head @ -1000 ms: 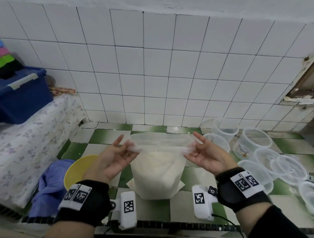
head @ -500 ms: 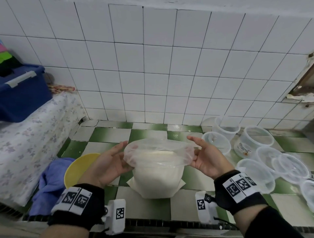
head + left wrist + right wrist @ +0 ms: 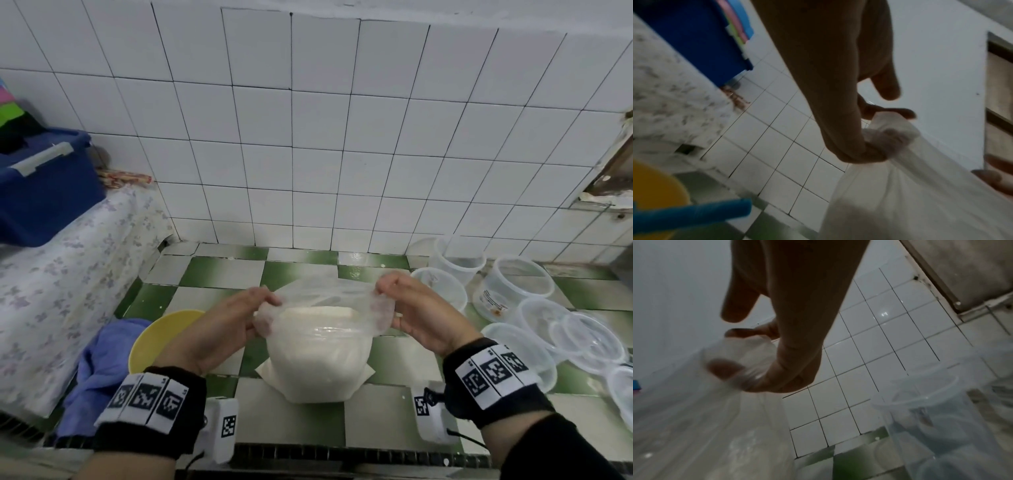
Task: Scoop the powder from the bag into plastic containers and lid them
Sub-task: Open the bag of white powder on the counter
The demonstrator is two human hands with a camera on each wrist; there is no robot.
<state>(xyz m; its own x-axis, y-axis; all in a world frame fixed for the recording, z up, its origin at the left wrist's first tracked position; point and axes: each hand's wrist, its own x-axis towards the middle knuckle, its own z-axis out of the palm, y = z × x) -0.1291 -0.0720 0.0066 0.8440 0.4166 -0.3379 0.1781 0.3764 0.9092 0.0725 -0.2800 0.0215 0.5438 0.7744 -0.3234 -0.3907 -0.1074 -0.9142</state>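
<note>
Bag (image 3: 318, 356) btwn hands, containers (image 3: 520, 301) right

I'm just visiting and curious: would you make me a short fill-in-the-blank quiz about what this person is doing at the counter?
1. Both hands grip the top of the clear plastic bag, which holds white ____.
2. The bowl beside the left hand is coloured ____.
3. The empty plastic containers stand on the person's ____ side.
4. The right hand holds the bag's ____ edge.

Missing words: powder; yellow; right; right
</note>
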